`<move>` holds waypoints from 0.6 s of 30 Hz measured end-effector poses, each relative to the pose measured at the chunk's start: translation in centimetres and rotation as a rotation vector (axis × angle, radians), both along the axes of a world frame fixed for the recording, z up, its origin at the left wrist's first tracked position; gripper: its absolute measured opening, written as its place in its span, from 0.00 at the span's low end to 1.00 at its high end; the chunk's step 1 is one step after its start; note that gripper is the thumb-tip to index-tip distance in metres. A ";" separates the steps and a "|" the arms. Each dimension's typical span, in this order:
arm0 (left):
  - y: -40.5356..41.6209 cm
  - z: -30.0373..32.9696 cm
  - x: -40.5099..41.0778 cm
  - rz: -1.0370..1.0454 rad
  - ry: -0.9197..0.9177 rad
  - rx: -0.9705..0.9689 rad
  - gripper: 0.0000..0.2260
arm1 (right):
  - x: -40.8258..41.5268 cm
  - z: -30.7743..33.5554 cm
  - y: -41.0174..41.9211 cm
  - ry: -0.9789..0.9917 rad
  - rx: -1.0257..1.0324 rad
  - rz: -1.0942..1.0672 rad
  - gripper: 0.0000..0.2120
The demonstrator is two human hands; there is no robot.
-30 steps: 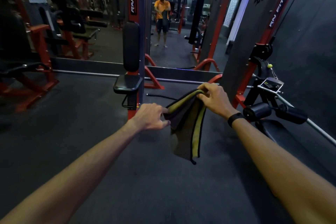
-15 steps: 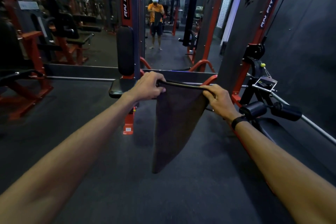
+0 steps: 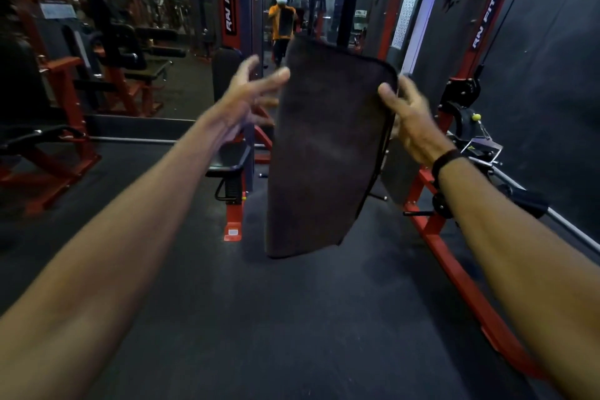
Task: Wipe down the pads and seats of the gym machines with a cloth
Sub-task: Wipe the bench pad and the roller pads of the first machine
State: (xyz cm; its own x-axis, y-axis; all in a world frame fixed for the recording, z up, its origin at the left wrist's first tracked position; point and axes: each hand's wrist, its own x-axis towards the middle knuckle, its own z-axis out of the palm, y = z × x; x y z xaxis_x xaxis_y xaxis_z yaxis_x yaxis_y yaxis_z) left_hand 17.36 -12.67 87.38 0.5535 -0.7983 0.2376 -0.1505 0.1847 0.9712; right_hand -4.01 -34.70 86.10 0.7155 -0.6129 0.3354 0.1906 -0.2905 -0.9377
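Head view. The cloth hangs in the air in front of the person, spread flat as one dark sheet, its top edge raised to about the height of the fingertips and its lower corner dangling above the floor. Half a second ago it hung lower, stretched between both hands by its top edge; a second ago it was bunched, showing yellow stripes that are out of sight now.

The right hand holds the cloth's right edge near the top corner: the thumb lies over the front face and the fingers pass behind the sheet, so it is pinched between them. A dark band sits on that wrist.

The left hand has let go. Its fingers are straight and spread apart, blurred by motion, with the fingertips just beside the cloth's upper left edge; whether they touch it cannot be told. Earlier this hand gripped the top left corner.

Behind the left hand stands a red machine with its black seat and an upright back pad, both well apart from the cloth. The seat now shows below the left forearm; before, the hand covered part of it. A mirror on the far wall reflects the person holding the dark sheet up.
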 end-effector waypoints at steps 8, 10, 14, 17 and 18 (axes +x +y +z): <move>1.4 -15.0 -4.1 0.048 0.364 0.379 0.12 | 0.0 -15.2 6.0 0.374 0.405 0.007 0.12; 0.6 -16.1 -4.2 0.084 0.383 0.403 0.12 | -0.2 -15.8 5.4 0.401 0.475 -0.048 0.10; -1.4 -18.0 -4.8 0.125 0.438 0.466 0.11 | -1.3 -17.0 4.4 0.383 0.614 -0.180 0.13; -3.2 -18.5 -6.0 0.108 0.508 0.431 0.03 | -2.9 -17.5 3.1 0.309 0.725 -0.281 0.09; -3.9 -18.7 -6.4 0.103 0.533 0.410 0.03 | -3.6 -17.5 2.4 0.287 0.743 -0.301 0.07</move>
State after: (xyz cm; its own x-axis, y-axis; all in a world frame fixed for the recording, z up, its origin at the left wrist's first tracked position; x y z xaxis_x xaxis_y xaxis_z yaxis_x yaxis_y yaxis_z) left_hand 10.96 -16.58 68.71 0.5890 -0.7024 -0.3997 0.3714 -0.2041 0.9058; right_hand -7.62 -32.26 68.60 0.4826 -0.7799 -0.3985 -0.0701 0.4191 -0.9052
